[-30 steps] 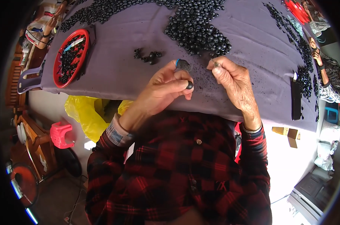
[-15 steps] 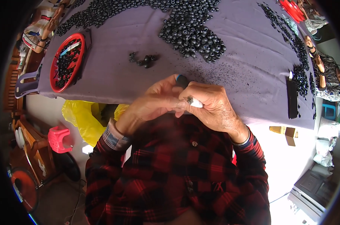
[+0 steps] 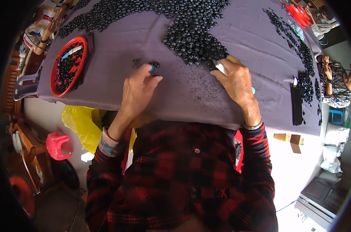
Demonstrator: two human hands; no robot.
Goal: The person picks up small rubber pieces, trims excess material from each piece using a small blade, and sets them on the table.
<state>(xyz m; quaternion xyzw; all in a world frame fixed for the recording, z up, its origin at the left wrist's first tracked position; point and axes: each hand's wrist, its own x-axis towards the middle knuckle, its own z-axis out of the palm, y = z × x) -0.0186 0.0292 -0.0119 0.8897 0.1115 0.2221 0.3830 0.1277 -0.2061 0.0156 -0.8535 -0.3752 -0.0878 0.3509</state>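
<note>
My left hand is over the cloth with thumb and index finger apart. Its index fingertip wears a dark cover with a blue band. A small group of black rounded pieces lies by those fingertips. At the near end of a big heap of similar pieces, my right hand is closed around a small tool with a white part at the fingers; a light blue end shows beside the palm. Whether the right fingers also grip a piece is hidden.
Dark crumbs litter the purple cloth. At left stands a red basin of black bits with a pale-handled tool. A black box-like object and black scraps lie at right. Other people sit on both sides.
My hands, together in front of my chest before, have parted. The left moved forward and left to the small group; the right moved forward and right to the heap, keeping its tool.
</note>
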